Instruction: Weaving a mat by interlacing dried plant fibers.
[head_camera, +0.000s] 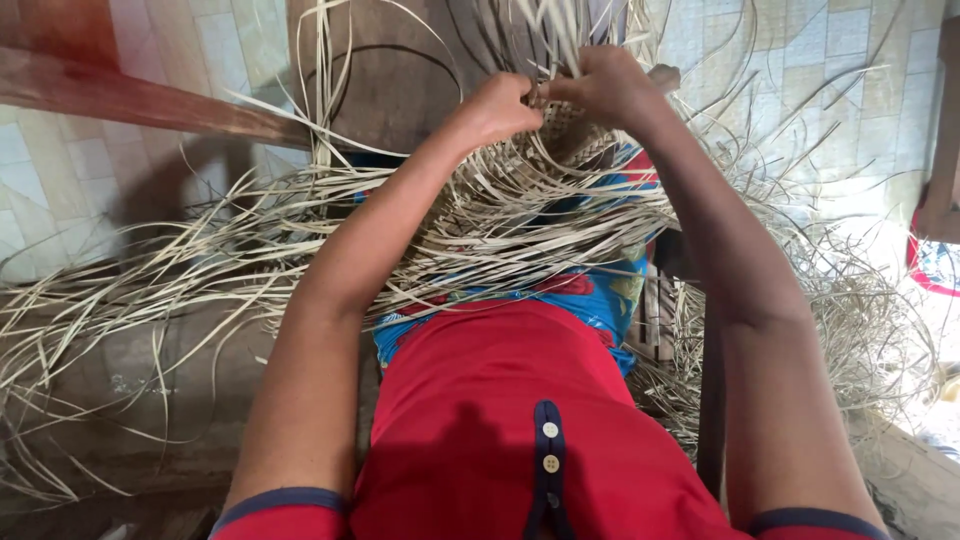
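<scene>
1. Left hand (497, 103), upper middle of the frame: fingers curled shut, pinching pale flat straw strips (500, 215) at the working edge of the weave. Keep that pinch tight so the last crossing does not slacken.

2. Right hand (600, 82), just right of the left and touching it: also closed around strips at the same spot. Exactly which strand each hand holds is hidden behind the knuckles.

3. The half-woven pale straw mat (565, 125) sits directly under both hands, resting over your lap on the blue patterned cloth (590, 295), upper centre of the frame. Loose ends fan out from it toward the left edge, the right edge and the bottom.

4. Judgement: you are interlacing one strip at the mat's far edge. Work close to the woven part, with short pulls, and press each strip flush against its neighbour before releasing.

5. Keep the strip flat as it passes over and under; a twisted strip would likely leave a ridge.

6. The loose strands at lower left lie in a dense tangle on the tiled floor (60, 170). Draw the next one out along its length rather than sideways, or it may snag the others.

7. The brown wooden beam (150, 100) at upper left stays clear of the work; strands drape near it.
</scene>
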